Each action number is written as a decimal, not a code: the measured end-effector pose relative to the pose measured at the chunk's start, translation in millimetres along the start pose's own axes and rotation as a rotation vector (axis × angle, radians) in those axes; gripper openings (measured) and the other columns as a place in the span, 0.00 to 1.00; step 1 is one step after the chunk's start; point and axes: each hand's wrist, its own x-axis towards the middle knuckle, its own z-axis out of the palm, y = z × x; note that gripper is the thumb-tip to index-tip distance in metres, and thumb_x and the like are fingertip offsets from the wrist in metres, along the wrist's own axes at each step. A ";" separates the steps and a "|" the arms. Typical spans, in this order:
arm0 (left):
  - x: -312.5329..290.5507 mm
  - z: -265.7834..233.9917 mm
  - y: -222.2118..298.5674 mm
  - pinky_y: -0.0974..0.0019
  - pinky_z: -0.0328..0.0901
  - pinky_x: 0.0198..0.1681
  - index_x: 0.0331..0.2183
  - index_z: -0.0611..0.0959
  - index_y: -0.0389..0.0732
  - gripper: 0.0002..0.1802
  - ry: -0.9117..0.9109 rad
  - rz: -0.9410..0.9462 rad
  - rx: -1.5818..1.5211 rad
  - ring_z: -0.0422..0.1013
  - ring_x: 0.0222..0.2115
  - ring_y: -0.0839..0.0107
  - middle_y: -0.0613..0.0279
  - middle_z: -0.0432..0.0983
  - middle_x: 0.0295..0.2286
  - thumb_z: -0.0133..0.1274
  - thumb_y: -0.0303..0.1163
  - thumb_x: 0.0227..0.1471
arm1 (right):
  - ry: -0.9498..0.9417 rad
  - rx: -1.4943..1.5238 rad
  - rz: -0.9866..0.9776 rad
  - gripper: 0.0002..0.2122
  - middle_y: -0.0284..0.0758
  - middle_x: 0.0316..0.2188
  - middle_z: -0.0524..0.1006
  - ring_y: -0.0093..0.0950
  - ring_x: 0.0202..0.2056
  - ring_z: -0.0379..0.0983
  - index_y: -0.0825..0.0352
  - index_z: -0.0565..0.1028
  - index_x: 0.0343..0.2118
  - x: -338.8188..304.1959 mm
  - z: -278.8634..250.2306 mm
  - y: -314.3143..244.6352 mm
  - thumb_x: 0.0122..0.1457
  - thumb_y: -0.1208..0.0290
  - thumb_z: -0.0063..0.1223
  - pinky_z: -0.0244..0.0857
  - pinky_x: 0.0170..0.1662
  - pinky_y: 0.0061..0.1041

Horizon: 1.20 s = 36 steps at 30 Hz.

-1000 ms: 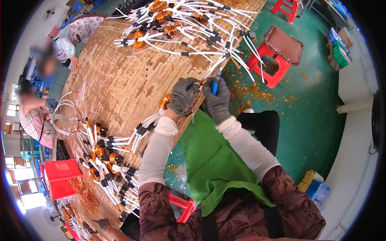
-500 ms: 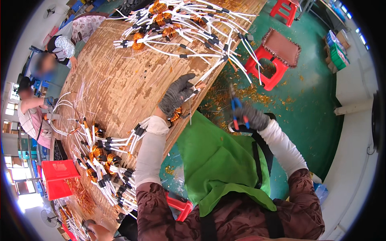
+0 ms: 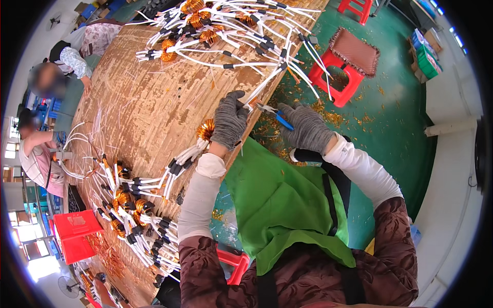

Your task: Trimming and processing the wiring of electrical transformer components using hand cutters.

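Note:
My left hand [image 3: 229, 122], in a grey knit glove, is closed at the table's right edge around wire leads whose bare copper ends [image 3: 252, 104] stick out past its fingers. A copper-wound ring coil [image 3: 205, 129] lies against that hand's left side, with white-sleeved leads [image 3: 191, 152] trailing toward me. My right hand [image 3: 307, 126], gloved alike, grips blue-handled pliers [image 3: 283, 121]. The metal jaws of the pliers are at the copper ends; whether they bite on them I cannot tell. My left hand's palm and part of the leads are hidden.
Heaps of coils with white and black leads lie at the far end [image 3: 226, 38] and near left [image 3: 136, 205] of the wooden table [image 3: 154, 97]. A red stool [image 3: 339, 84] with a brown cushion stands right. Two people work across the table. A red bin [image 3: 77, 226] sits left.
My right hand has swung the pliers left and up to the copper ends at the table's edge. My left hand has shifted slightly right, and more of the coil beside it shows.

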 end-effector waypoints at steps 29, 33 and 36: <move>-4.9 5.0 2.6 0.55 0.63 0.30 0.27 0.74 0.38 0.07 0.193 0.128 0.076 0.69 0.26 0.53 0.51 0.71 0.22 0.53 0.27 0.41 | -0.538 1.523 0.183 0.12 0.38 0.21 0.74 0.25 0.24 0.72 0.71 0.73 0.33 15.0 32.1 8.1 0.45 0.73 0.51 0.64 0.27 0.23; -7.5 -2.7 4.1 0.57 0.64 0.32 0.29 0.77 0.38 0.09 0.069 0.083 0.110 0.70 0.27 0.55 0.51 0.72 0.22 0.55 0.30 0.41 | -0.312 1.123 0.269 0.13 0.34 0.21 0.74 0.20 0.21 0.69 0.70 0.73 0.34 10.4 23.5 -9.3 0.44 0.72 0.55 0.62 0.26 0.20; -6.4 -5.9 1.1 0.58 0.64 0.32 0.31 0.78 0.38 0.13 -0.047 -0.043 -0.066 0.70 0.26 0.57 0.51 0.72 0.22 0.57 0.35 0.41 | -0.295 1.227 0.243 0.15 0.31 0.20 0.73 0.19 0.21 0.68 0.70 0.73 0.37 9.0 29.2 -9.3 0.44 0.73 0.55 0.61 0.26 0.18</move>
